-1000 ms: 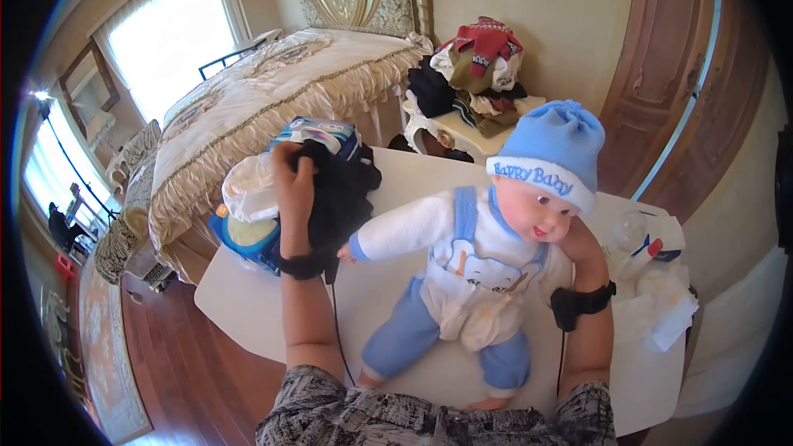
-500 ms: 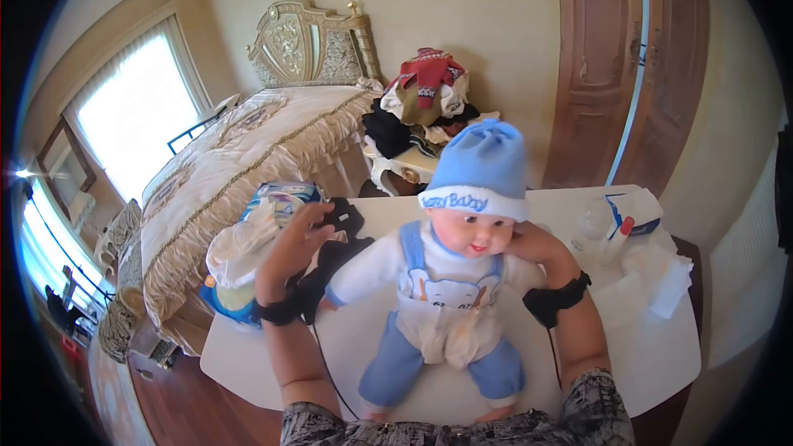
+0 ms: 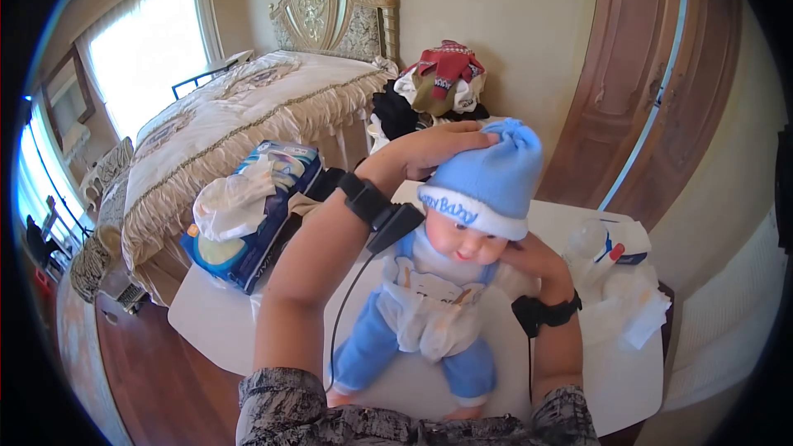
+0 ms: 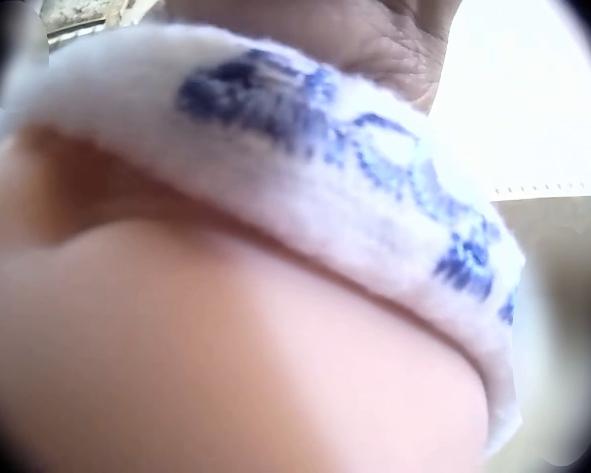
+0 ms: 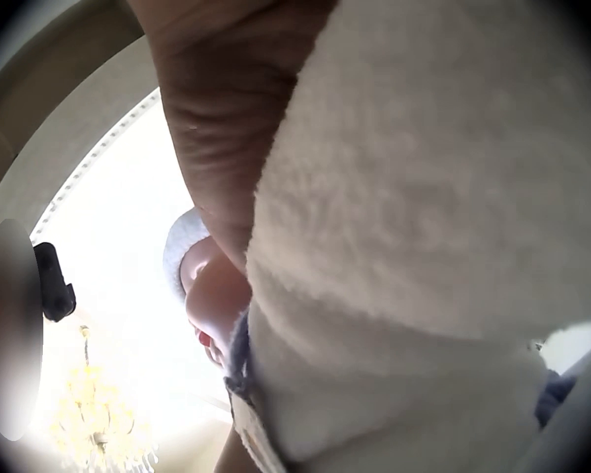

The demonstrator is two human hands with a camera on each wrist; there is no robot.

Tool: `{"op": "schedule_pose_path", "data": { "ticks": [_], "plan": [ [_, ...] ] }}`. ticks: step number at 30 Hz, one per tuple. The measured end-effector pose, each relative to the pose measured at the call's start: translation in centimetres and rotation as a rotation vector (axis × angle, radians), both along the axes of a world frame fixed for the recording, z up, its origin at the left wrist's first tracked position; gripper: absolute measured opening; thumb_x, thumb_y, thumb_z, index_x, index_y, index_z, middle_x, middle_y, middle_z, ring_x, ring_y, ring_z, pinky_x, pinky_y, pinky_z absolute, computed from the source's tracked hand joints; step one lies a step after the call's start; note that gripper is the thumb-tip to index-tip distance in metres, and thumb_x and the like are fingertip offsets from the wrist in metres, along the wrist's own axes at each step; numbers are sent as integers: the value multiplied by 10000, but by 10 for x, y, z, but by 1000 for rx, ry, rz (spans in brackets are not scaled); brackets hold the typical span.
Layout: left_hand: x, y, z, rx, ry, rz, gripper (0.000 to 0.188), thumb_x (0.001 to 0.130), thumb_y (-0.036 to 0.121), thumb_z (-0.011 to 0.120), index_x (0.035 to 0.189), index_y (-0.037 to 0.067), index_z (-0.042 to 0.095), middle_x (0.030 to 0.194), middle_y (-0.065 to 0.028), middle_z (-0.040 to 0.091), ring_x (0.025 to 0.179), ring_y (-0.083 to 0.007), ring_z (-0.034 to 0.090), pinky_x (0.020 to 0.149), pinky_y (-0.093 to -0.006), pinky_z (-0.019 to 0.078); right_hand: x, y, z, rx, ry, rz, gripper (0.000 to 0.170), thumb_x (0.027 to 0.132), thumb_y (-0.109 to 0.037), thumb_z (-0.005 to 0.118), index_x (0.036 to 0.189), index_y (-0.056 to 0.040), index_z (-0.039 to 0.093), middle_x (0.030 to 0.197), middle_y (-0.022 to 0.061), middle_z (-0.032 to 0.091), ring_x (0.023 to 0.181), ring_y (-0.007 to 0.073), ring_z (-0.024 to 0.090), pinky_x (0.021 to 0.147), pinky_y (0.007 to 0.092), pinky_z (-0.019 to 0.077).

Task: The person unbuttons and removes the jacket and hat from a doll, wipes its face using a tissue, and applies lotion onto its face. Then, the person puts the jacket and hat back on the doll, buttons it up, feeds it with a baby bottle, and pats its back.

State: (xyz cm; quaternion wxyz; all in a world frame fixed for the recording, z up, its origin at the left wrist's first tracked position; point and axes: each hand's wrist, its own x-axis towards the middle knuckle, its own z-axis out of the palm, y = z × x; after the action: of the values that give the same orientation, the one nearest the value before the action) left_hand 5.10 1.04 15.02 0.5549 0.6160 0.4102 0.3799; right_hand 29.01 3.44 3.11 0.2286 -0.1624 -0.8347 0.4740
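Baby doll [image 3: 438,314], seated on the white table [image 3: 615,376], its long axis rising away from the viewer, between the left hand [image 3: 436,149], laid unclenched against the blue hat [image 3: 487,172], and the right hand [image 3: 538,259] at its neck, grasp hidden.

Right hand [image 3: 535,259] losing its fingertips behind the baby doll [image 3: 446,277], cap lettering [image 4: 364,148] blurring in the left wrist view, wooden doors [image 3: 624,74] running past the head view's top.

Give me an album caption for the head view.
Doll between hands: left hand on its blue hat, right hand lower down.
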Motion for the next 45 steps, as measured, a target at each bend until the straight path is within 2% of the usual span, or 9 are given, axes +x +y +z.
{"op": "schedule_pose_path", "data": {
  "ticks": [7, 14, 21, 26, 32, 37, 41, 44, 45],
  "plan": [
    [-6, -12, -16, 77, -338, 292, 393, 999, 258, 495, 1288, -8, 485, 1170, -142, 608, 1022, -209, 631, 880, -343, 530, -2, 2, 9, -61, -190, 49, 561, 870, -190, 648, 1357, 10, 454, 1318, 140, 543, 1235, 234, 497, 1043, 356, 391],
    [-22, -16, -29, -113, -784, 509, 403, 1040, 255, 360, 1271, -51, 484, 1188, -219, 609, 1075, -319, 629, 962, -456, 510, -8, 1, 12, -26, -74, 150, 916, 695, -239, 829, 1436, -3, 344, 1412, 144, 447, 1305, 231, 424, 1092, 353, 327],
    [-57, -22, -23, 187, -986, 719, 412, 1037, 268, 339, 1285, -38, 459, 1224, -202, 583, 1079, -331, 618, 950, -463, 514, -7, 3, 6, -68, -159, 81, 886, 635, -217, 852, 1389, -12, 433, 1340, 121, 533, 1263, 228, 480, 1061, 341, 363],
    [-154, -33, -36, 124, -698, 821, 327, 1013, 269, 442, 1166, 0, 546, 1042, -140, 667, 861, -295, 685, 852, -447, 557, -3, 4, 4, -112, -123, 86, 841, 637, -182, 838, 1372, -20, 462, 1323, 105, 555, 1245, 210, 499, 1045, 336, 379],
    [-220, -69, -97, 13, 491, 976, 352, 936, 214, 569, 1235, 37, 511, 1084, -205, 650, 987, -334, 649, 869, -460, 514, -6, 2, 9, -84, -135, 109, 835, 656, -198, 852, 1368, -11, 459, 1319, 106, 556, 1242, 216, 499, 1043, 339, 379],
    [-249, -87, -162, 218, 1154, 609, 664, 788, 132, 711, 1368, 63, 395, 1184, -268, 568, 1122, -442, 552, 968, -445, 444, -6, 4, 3, -46, -121, 122, 851, 669, -207, 850, 1383, -5, 434, 1342, 126, 535, 1261, 231, 483, 1055, 341, 367],
    [-208, -87, -121, 562, 924, 608, 673, 837, 241, 717, 1400, 39, 409, 1346, -228, 468, 1256, -375, 469, 1057, -401, 376, -4, 1, 10, -43, -135, 125, 871, 667, -198, 842, 1400, -6, 414, 1371, 143, 509, 1282, 240, 458, 1071, 347, 349],
    [-153, -95, -86, 184, 209, 258, 697, 855, 332, 720, 1400, 32, 405, 1419, -161, 423, 1336, -284, 392, 1113, -401, 286, -5, -7, 22, -56, -174, 107, 884, 677, -200, 827, 1421, -14, 388, 1381, 145, 497, 1293, 241, 444, 1078, 349, 339],
    [-141, -95, -87, 196, 239, 120, 712, 863, 340, 713, 1411, 23, 386, 1420, -157, 422, 1336, -268, 386, 1109, -392, 290, -4, -8, 24, -60, -180, 113, 886, 680, -201, 824, 1425, -15, 382, 1381, 145, 497, 1293, 241, 443, 1079, 350, 338]
  ]
}}
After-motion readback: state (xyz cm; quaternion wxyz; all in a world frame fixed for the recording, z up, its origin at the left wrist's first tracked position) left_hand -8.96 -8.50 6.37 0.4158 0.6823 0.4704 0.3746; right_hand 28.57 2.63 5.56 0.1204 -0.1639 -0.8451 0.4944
